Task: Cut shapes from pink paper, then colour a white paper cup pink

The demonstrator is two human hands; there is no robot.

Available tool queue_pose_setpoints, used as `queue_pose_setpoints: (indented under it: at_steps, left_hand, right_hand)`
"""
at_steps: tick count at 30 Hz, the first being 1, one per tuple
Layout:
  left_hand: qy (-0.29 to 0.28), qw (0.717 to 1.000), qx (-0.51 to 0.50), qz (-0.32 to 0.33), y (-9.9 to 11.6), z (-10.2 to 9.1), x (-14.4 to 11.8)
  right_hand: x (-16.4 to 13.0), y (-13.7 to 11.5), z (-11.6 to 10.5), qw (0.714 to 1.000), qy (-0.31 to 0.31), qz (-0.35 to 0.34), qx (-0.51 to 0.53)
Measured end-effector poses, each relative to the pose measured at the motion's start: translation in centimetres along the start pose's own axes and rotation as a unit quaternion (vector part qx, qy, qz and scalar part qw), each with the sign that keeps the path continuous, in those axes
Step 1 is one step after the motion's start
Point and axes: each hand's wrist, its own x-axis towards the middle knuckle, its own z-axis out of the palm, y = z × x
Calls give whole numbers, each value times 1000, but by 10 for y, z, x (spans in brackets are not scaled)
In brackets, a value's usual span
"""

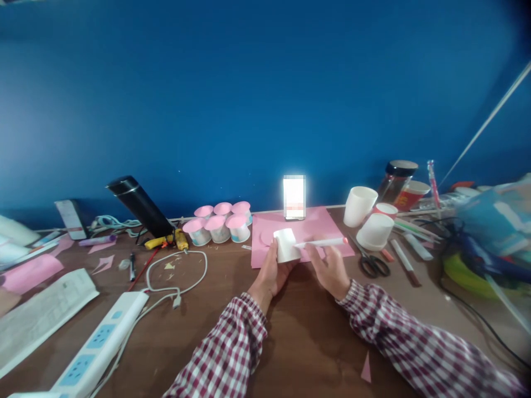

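Note:
My left hand (271, 272) grips a white paper cup (286, 244), tipped on its side over the near edge of a pink paper sheet (327, 228). My right hand (329, 268) holds a white marker with a red end (321, 242), lying level with its tip against the cup's side. Both sleeves are red and white plaid. A lit phone (294, 197) stands upright at the far edge of the pink sheet.
Several pink-topped cups (219, 222) cluster to the left, by a yellow glue gun (166, 241) and a black flask (139, 204). A power strip (99, 342) lies front left. Scissors (371, 262), white cups (375, 231), pens and a jar (396, 178) sit right.

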Motion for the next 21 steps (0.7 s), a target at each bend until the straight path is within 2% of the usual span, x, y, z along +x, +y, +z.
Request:
queue_pose_setpoints:
  at_steps: [6, 21]
  left_hand:
    - [1, 1000, -17, -4, 1, 1, -1]
    - [-15, 999, -46, -7, 4, 2, -4]
  right_hand:
    - [1, 1, 1, 1000, 17, 4, 10]
    - [2, 1, 1, 999, 14, 28, 34]
